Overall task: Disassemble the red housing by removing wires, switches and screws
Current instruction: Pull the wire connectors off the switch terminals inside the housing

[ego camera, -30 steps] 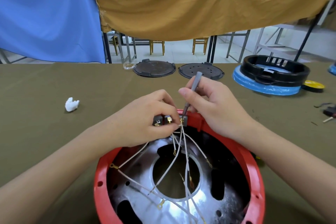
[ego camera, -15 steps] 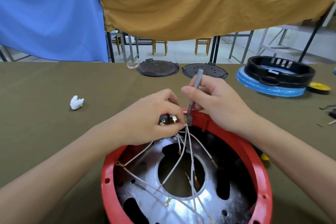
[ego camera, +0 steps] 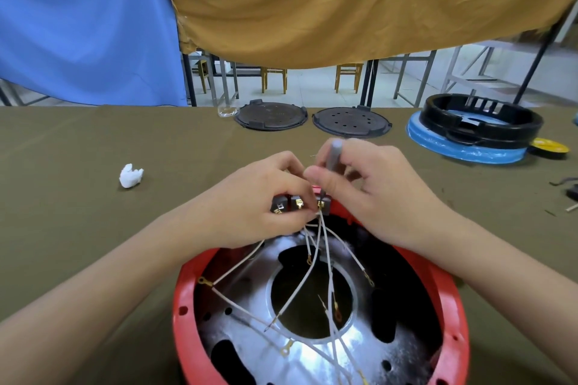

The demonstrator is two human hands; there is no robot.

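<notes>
The round red housing (ego camera: 450,306) lies open side up on the olive table, a shiny metal plate (ego camera: 250,300) inside it. Several white wires (ego camera: 300,287) with gold terminals fan out over the plate. My left hand (ego camera: 250,206) grips a row of small dark switches (ego camera: 289,205) above the housing's far rim, where the wires meet. My right hand (ego camera: 375,194) pinches a slim grey screwdriver (ego camera: 333,155), held upright with its tip down at the rightmost switch. Both hands hide the far rim.
At the table's far edge lie two dark round lids (ego camera: 270,116) (ego camera: 352,122). A black ring sits on a blue disc (ego camera: 469,147) at far right, next to a yellow disc (ego camera: 550,145). A crumpled white tissue (ego camera: 129,175) lies left; small dark parts (ego camera: 570,186) lie right.
The view has shifted so the housing sits further right. Both hands stay at the switches; the screwdriver handle has tipped more upright toward me.
</notes>
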